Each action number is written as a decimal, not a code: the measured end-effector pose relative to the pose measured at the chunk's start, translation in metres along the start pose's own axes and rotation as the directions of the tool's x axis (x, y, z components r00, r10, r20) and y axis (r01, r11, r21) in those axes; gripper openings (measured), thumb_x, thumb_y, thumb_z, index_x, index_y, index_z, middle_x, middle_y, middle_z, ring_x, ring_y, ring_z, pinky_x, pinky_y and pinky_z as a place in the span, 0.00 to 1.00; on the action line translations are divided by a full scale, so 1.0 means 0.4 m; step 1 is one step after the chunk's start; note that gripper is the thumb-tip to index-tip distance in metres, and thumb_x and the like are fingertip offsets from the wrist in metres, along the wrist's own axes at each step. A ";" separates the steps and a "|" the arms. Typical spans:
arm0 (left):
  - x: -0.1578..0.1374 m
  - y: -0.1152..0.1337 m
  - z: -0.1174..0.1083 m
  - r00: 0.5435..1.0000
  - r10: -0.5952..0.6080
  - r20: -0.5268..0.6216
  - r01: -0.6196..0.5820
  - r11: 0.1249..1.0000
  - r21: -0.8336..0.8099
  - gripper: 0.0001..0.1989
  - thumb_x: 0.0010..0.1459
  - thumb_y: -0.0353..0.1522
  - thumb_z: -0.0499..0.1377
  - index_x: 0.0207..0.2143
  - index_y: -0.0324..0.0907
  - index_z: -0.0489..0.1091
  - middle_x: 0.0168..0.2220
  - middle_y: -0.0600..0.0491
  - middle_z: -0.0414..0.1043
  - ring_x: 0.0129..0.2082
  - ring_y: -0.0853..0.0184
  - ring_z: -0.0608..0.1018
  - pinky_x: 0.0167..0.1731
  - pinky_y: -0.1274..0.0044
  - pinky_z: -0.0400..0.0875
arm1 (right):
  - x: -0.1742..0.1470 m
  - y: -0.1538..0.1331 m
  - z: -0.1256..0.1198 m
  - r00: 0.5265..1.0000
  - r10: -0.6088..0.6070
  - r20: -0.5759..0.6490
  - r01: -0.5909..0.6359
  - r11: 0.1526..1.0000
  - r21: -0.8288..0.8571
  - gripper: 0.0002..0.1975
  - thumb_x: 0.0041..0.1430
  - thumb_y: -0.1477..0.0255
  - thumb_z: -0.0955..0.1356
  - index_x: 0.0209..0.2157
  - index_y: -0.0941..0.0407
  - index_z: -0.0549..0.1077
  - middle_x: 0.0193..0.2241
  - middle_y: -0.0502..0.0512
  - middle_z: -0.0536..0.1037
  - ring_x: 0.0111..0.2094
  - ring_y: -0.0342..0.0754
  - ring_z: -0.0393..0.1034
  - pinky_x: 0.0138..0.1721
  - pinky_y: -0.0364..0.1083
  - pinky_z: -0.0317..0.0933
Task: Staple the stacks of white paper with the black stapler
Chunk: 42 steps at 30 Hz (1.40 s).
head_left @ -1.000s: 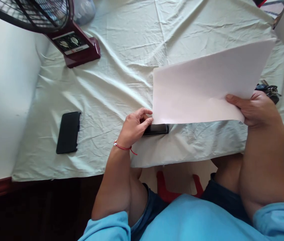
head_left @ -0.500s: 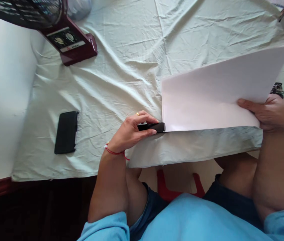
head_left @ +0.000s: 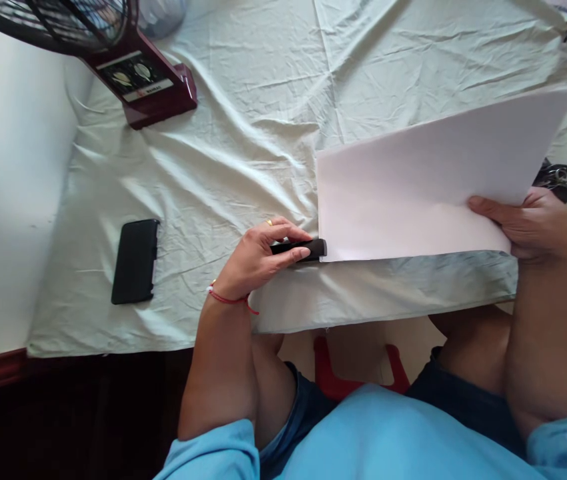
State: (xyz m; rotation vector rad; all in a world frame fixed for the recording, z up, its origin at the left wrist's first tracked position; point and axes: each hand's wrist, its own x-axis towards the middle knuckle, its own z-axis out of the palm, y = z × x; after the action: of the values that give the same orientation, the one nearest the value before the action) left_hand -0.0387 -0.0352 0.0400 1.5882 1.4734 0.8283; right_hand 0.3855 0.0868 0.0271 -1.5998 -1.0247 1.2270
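Note:
My left hand (head_left: 268, 257) is closed around a black stapler (head_left: 317, 249), thumb on the near side and fingers on the far side. The stapler's front end overlaps the near left corner of a stack of white paper (head_left: 403, 187). My right hand (head_left: 538, 223) grips the right end of that paper, with the thumb on top and the other fingers hidden beneath. The paper's right side is raised and bends upward, while its left side is low over the cloth.
A black phone (head_left: 136, 261) lies at the left on the pale tablecloth (head_left: 243, 167). A dark red fan (head_left: 158, 100) stands at the back left by the wall. Black binder clips (head_left: 556, 179), partly hidden, lie beyond my right hand. A red stool (head_left: 331, 380) shows below the table edge.
My hands, the stapler and the paper have shifted slightly left in view. The stapler's front end still overlaps the paper's corner, and both grips stay the same.

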 end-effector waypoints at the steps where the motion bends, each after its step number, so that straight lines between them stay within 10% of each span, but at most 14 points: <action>1: 0.000 -0.001 0.002 1.000 0.001 -0.003 -0.001 1.000 -0.004 0.10 0.63 0.40 0.75 0.45 0.48 0.91 0.41 0.49 0.85 0.43 0.59 0.82 0.45 0.69 0.72 | -0.001 -0.001 0.003 1.000 0.004 0.002 -0.004 1.000 0.005 0.27 0.29 0.61 0.92 0.32 0.57 0.89 0.42 0.63 0.89 0.36 0.49 0.82 0.32 0.42 0.81; 23: 0.028 0.013 0.021 0.993 -0.020 0.120 0.022 1.000 -0.016 0.06 0.61 0.38 0.73 0.37 0.46 0.86 0.38 0.51 0.81 0.38 0.62 0.79 0.38 0.72 0.72 | 0.015 0.011 0.035 0.995 -0.072 -0.074 0.075 0.996 0.042 0.25 0.35 0.64 0.90 0.35 0.59 0.88 0.42 0.62 0.89 0.34 0.47 0.81 0.30 0.41 0.77; 27: 0.018 0.022 0.033 0.982 0.008 0.187 0.006 0.997 -0.076 0.08 0.63 0.41 0.74 0.38 0.46 0.88 0.38 0.50 0.83 0.38 0.61 0.81 0.38 0.72 0.73 | 0.016 0.000 0.080 0.966 -0.205 -0.158 0.232 0.956 0.180 0.26 0.35 0.64 0.89 0.37 0.57 0.86 0.46 0.59 0.90 0.41 0.48 0.84 0.47 0.47 0.84; 30: 0.021 -0.004 0.049 0.996 -0.063 -0.059 0.051 0.980 -0.190 0.16 0.68 0.47 0.73 0.36 0.45 0.86 0.35 0.51 0.82 0.36 0.63 0.80 0.38 0.73 0.74 | 0.006 -0.017 0.123 0.955 -0.236 -0.182 0.277 0.926 0.255 0.26 0.34 0.64 0.90 0.33 0.55 0.82 0.44 0.54 0.90 0.47 0.52 0.85 0.59 0.53 0.84; 34: 0.042 -0.068 0.055 0.822 -0.200 -0.534 -0.020 0.926 -0.378 0.25 0.69 0.59 0.71 0.41 0.48 0.78 0.41 0.50 0.81 0.39 0.65 0.81 0.37 0.77 0.75 | -0.015 -0.031 0.172 0.970 -0.221 -0.100 0.242 0.911 0.333 0.29 0.34 0.62 0.90 0.37 0.57 0.83 0.47 0.56 0.90 0.48 0.53 0.86 0.62 0.57 0.83; 42: 0.041 -0.064 0.084 0.855 -0.127 -0.502 -0.100 0.911 -0.400 0.30 0.73 0.64 0.64 0.48 0.46 0.78 0.48 0.46 0.86 0.54 0.56 0.87 0.51 0.70 0.84 | -0.033 -0.015 0.227 0.954 -0.289 0.075 0.247 0.904 0.348 0.28 0.42 0.56 0.90 0.41 0.55 0.86 0.45 0.52 0.89 0.47 0.50 0.85 0.57 0.50 0.83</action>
State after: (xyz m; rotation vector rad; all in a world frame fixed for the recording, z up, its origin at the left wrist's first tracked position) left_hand -0.0194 -0.0228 0.0007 1.0692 1.5260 1.5417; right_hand 0.2937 0.0891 0.0223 -1.0907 -1.0125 1.2437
